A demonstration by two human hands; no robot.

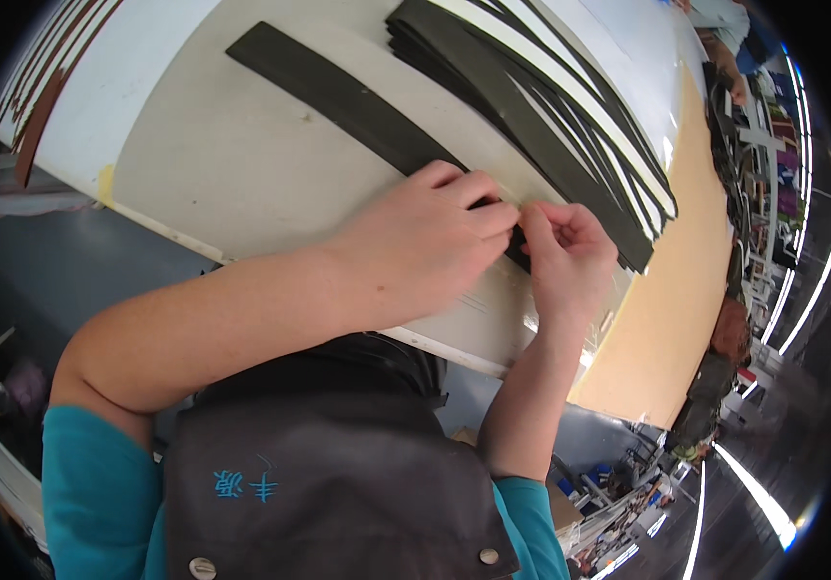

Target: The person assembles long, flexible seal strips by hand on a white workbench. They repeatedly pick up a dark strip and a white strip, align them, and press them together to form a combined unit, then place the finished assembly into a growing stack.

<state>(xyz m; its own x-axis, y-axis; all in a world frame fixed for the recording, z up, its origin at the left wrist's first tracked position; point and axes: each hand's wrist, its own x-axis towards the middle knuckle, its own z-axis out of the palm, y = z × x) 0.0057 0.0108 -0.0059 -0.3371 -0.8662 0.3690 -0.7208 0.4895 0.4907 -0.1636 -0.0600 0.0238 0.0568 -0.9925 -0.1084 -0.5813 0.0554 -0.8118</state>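
Observation:
A long, flat dark olive strip lies slantwise on the pale work surface, its near end partly covered by my hands. My left hand is over the strip, fingers curled and closed on it. Right beside it, my right hand is closed in a pinch close to the strip's near end. Whatever lies between those fingertips is too small and hidden to make out. Just beyond my hands is a stack of similar dark strips, fanned out, with white faces showing between them.
Brown and white strips sit at the far left of the table. A tan board covers the right side. The table's front edge runs close to my dark apron. At the far right another person's arm shows, near piled materials.

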